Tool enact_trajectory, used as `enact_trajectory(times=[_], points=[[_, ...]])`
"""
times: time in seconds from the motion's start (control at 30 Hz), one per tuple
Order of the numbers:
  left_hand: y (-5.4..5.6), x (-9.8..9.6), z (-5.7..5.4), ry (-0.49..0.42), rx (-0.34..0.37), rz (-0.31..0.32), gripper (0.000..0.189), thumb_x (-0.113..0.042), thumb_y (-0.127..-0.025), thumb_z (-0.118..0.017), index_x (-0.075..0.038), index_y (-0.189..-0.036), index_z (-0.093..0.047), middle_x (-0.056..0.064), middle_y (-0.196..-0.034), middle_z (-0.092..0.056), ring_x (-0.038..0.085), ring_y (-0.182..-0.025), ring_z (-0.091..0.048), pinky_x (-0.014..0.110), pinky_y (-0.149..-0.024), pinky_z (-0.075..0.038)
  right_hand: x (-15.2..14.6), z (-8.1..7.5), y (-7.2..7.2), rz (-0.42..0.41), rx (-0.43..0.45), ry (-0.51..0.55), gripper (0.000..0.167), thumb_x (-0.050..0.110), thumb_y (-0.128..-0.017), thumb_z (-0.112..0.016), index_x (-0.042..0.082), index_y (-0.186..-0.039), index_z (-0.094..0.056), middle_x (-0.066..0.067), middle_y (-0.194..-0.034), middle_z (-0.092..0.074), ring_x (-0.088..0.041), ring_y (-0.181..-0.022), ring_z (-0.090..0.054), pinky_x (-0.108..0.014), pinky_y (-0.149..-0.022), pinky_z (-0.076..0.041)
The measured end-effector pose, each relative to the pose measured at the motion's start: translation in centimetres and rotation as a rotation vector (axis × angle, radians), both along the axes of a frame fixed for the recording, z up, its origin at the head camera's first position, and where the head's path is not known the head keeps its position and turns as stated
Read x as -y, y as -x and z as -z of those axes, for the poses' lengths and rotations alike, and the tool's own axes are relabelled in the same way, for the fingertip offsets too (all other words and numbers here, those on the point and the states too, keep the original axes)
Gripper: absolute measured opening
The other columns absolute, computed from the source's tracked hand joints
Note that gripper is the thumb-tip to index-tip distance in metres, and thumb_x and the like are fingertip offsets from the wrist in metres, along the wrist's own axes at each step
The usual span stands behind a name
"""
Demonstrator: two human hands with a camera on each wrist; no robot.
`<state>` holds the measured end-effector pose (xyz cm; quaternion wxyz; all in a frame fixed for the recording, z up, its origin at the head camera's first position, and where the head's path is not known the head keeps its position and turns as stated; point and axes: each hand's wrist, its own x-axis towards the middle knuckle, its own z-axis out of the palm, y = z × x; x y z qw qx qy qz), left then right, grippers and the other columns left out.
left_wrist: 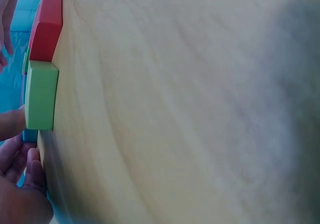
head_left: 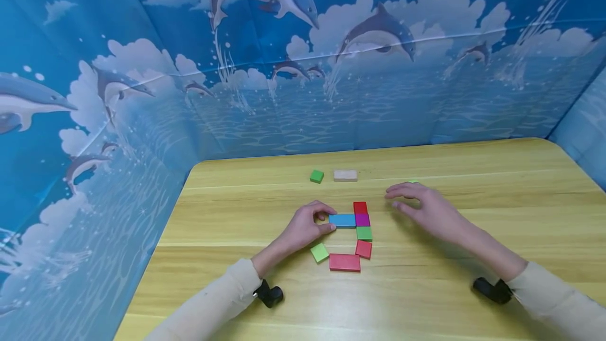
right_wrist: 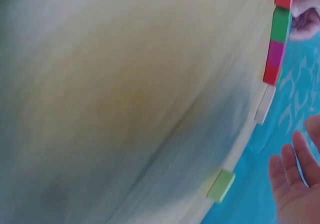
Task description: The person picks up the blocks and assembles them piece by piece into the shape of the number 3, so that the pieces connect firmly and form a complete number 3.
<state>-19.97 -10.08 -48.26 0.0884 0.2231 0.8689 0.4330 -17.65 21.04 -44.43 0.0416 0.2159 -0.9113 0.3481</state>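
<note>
My left hand pinches the left end of a blue rectangular block between thumb and fingers. The block's right end meets a purple block, which stands in a column with a red block above and a green block below. Under these, a slightly turned red block touches the corner of a long red block. A light green block sits tilted near the left wrist. To the right of the column, my right hand hovers with fingers extended, holding nothing.
Farther back on the wooden table lie a green block and a pale block. Another light green block is mostly hidden behind the right hand in the head view. A dolphin-printed curtain borders the table's back and sides.
</note>
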Motion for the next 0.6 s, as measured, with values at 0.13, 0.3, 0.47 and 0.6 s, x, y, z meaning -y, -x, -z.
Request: enact_trajectory(times=[0.13,0.3,0.47,0.6], points=[[0.0,0.0,0.1,-0.009,0.0,0.001,0.026,-0.014,-0.088,-0.076,-0.013,-0.113,-0.072,-0.006,-0.101,-0.062,0.012,-0.09,-0.053,0.025,-0.078,-0.046,-1.1,-0.2,0.2,0.007,-0.028,0.004,0.03,0.002,-0.091,-0.069,0.01,-0.12,-0.07,-0.008,-0.126,-0.063,-0.033,-0.12,-0.054,-0.057,-0.094,-0.044],[0.1,-0.1,0.1,-0.01,-0.004,-0.005,0.025,-0.014,-0.088,-0.076,-0.014,-0.112,-0.072,-0.007,-0.101,-0.062,0.011,-0.09,-0.053,0.025,-0.078,-0.046,-2.6,-0.6,0.7,0.002,-0.037,-0.011,0.03,0.005,-0.092,-0.069,0.01,-0.121,-0.069,-0.01,-0.128,-0.062,-0.037,-0.12,-0.054,-0.059,-0.093,-0.044],[0.1,0.0,0.1,-0.012,-0.001,-0.003,0.025,-0.014,-0.088,-0.076,-0.014,-0.112,-0.072,-0.007,-0.1,-0.061,0.012,-0.09,-0.052,0.026,-0.078,-0.046,-4.0,-0.8,1.8,-0.031,-0.036,-0.054,0.028,0.005,-0.092,-0.069,0.009,-0.119,-0.07,-0.011,-0.128,-0.062,-0.039,-0.12,-0.054,-0.057,-0.091,-0.046],[0.0,0.0,0.2,-0.007,-0.001,-0.003,0.026,-0.014,-0.088,-0.076,-0.014,-0.113,-0.072,-0.006,-0.1,-0.061,0.012,-0.09,-0.052,0.025,-0.077,-0.046,-4.9,-1.0,2.6,-0.047,0.036,-0.074,0.028,0.006,-0.093,-0.067,0.008,-0.121,-0.069,-0.013,-0.132,-0.059,-0.04,-0.123,-0.051,-0.056,-0.092,-0.047]])
